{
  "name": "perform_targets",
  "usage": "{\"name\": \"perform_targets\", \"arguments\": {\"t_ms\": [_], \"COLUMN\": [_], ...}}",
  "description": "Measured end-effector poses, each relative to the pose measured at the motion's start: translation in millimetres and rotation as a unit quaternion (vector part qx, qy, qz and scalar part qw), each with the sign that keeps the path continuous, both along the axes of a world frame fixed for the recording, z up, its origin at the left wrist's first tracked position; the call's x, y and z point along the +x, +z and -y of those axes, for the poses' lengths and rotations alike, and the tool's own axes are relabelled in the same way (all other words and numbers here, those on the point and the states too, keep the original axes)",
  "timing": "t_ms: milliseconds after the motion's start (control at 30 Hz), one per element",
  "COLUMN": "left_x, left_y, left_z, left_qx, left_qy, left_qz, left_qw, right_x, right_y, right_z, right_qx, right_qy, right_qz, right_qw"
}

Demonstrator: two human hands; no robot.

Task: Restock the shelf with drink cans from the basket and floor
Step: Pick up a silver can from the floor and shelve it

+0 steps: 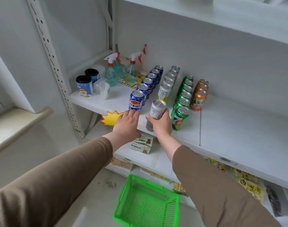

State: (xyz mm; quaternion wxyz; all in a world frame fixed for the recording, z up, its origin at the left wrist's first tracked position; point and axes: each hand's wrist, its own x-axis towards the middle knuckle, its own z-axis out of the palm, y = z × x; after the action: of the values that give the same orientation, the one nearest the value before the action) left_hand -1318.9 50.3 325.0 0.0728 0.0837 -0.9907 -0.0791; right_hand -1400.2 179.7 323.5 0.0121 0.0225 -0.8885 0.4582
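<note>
White metal shelving (221, 122) fills the view, with four rows of drink cans lined front to back on it. At nine o'clock of the rows, two clear spray bottles (117, 71) are seen. The left hand (126, 123) is laid with relaxed fingers against the base of the front blue cola can (136, 100), nothing gripped. At its three o'clock, a slim silver and yellow can (156, 112) is clasped around its lower body by the right hand (159, 124), just above the shelf's front edge. Its long axis is tilted, the top pointing toward one o'clock. It should probably be righted and set down square behind the row's front. At six o'clock, a green plastic basket (146, 202) is seen, apparently emptied.
</note>
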Motion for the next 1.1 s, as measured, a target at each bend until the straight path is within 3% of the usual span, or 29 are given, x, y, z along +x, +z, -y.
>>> {"name": "perform_targets", "arguments": {"t_ms": [333,633,900,1100], "left_x": [-38.7,-43.4,-46.5,-43.9], "left_y": [-11.9,-24.3,-22.6,-25.2], "left_z": [2.5,-2.6,-7.6,-3.8], "left_qx": [0.001,-0.002,-0.003,-0.006], "left_qy": [0.024,0.0,-0.003,0.005], "left_qz": [0.028,0.024,0.025,0.029], "left_qw": [0.999,1.0,1.0,1.0], "right_x": [-54.3,-58.3,-72.4,-70.6], "right_y": [-17.2,-47.8,-46.5,-45.2], "right_z": [14.8,-1.6,6.3,16.4], "right_qx": [0.002,0.007,0.051,0.012], "right_qy": [-0.046,0.03,0.004,-0.035], "right_qz": [-0.031,0.002,0.012,0.025], "right_qw": [0.998,1.0,0.999,0.999]}}
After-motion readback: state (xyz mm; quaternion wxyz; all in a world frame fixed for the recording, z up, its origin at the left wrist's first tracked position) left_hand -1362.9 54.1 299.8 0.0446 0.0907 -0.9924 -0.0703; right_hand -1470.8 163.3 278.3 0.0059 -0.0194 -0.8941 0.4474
